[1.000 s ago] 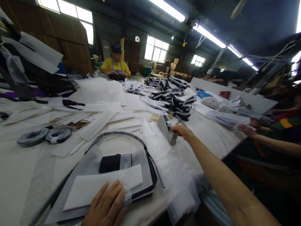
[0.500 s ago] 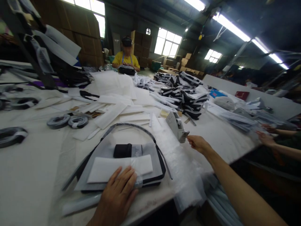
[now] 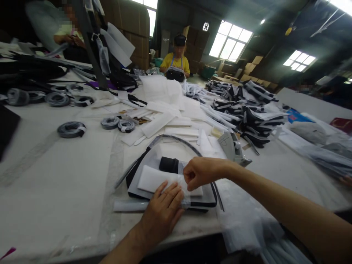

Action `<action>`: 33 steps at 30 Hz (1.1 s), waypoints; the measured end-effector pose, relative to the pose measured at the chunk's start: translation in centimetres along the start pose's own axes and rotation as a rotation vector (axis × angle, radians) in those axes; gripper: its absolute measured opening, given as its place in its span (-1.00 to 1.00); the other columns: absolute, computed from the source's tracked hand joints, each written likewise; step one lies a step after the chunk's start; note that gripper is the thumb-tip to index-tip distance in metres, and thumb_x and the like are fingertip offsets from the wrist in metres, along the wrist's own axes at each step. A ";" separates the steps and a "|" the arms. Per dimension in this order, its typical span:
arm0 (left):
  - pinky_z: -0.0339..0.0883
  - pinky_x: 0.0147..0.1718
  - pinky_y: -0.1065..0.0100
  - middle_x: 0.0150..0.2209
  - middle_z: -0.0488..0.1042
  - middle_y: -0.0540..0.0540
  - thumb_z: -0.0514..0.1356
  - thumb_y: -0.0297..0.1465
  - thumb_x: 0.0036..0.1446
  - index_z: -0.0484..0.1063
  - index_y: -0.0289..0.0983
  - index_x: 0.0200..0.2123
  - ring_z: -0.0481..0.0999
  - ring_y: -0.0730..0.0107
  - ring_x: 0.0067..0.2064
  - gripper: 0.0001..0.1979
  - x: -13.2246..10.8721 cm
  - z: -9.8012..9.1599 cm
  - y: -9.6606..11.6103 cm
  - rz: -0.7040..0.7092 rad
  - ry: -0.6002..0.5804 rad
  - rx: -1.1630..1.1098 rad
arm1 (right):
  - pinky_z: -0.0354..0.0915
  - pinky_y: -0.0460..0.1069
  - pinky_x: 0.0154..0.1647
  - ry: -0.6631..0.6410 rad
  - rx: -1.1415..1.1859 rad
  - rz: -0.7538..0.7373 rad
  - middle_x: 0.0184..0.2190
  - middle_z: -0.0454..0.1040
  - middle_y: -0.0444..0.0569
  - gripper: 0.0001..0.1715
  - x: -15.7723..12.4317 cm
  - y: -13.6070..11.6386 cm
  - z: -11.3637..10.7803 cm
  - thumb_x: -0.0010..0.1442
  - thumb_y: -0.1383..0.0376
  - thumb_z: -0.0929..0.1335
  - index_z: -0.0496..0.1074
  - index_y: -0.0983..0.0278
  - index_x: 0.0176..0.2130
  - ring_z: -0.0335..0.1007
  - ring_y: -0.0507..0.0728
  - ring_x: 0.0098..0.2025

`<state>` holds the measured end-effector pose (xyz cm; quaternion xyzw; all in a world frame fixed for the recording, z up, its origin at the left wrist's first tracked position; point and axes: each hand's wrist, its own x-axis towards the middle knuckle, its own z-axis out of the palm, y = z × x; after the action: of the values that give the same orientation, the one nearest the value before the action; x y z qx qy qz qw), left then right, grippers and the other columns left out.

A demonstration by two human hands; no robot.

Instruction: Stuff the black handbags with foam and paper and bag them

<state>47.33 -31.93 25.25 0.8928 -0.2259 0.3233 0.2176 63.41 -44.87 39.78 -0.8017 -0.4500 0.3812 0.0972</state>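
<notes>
A black handbag (image 3: pixel 202 202) with a wrapped strap lies flat before me, a pale translucent sheet over its front. On it rest a white foam strip (image 3: pixel 152 178) and a small black piece (image 3: pixel 168 164), crossed by a band of clear tape (image 3: pixel 186 201). My left hand (image 3: pixel 165 207) lies flat on the foam's lower edge, fingers stretched out. Just right of it, my right hand (image 3: pixel 198 172) is closed over the tape band and foam; anything inside its fingers is hidden. Behind my right forearm stands a grey tape dispenser (image 3: pixel 230 146).
Coiled wrapped straps (image 3: pixel 71 129) lie at left. White foam sheets (image 3: pixel 162 91) and a heap of black-and-white bag parts (image 3: pixel 244 102) cover the far table. Clear plastic (image 3: pixel 242 216) hangs over the front edge. A person in yellow (image 3: pixel 178 62) sits opposite.
My right hand has left the tape dispenser and come left onto the handbag. My left hand stays pressed on the foam strip. The view has turned to the left.
</notes>
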 end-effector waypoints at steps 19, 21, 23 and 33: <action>0.37 0.14 -0.02 0.03 0.53 -0.19 0.10 -0.43 0.26 0.39 -0.33 0.05 0.46 0.11 0.14 -0.70 -0.1 0.0 -0.2 0.001 0.004 -0.002 | 0.04 0.18 0.26 0.273 -0.316 -0.005 0.30 0.18 0.18 0.23 5.1 7.7 -0.3 -0.15 -0.19 0.53 0.15 0.22 0.33 0.11 0.38 0.30; 0.36 0.14 -0.02 0.03 0.53 -0.19 0.10 -0.43 0.26 0.39 -0.33 0.05 0.46 0.12 0.13 -0.69 -0.1 -0.1 -0.1 -0.005 -0.003 -0.001 | -0.02 0.21 0.31 0.256 -0.241 0.078 0.35 0.10 0.23 0.30 5.0 8.2 0.9 -0.18 -0.17 0.54 0.10 0.26 0.35 0.00 0.40 0.35; 0.35 0.15 -0.02 0.03 0.53 -0.20 0.10 -0.44 0.25 0.39 -0.33 0.05 0.46 0.13 0.14 -0.69 -0.1 -0.1 -0.1 -0.007 -0.006 -0.002 | -0.04 0.20 0.34 0.325 -0.190 0.116 0.36 0.06 0.23 0.33 4.8 8.4 1.5 -0.19 -0.13 0.56 0.07 0.27 0.37 -0.04 0.39 0.38; 0.30 0.18 -0.03 0.05 0.51 -0.20 0.12 -0.40 0.26 0.36 -0.34 0.06 0.42 0.13 0.16 -0.69 -0.3 0.0 0.0 -0.004 -0.010 0.004 | 0.11 0.18 0.23 0.606 -0.335 0.162 0.20 0.35 0.18 -0.23 3.2 2.7 3.2 0.11 0.11 0.48 0.31 0.28 0.23 0.25 0.35 0.23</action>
<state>47.15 -31.84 24.98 0.8953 -0.2247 0.3187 0.2153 63.90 -44.48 34.50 -0.9164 -0.3918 0.0532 0.0628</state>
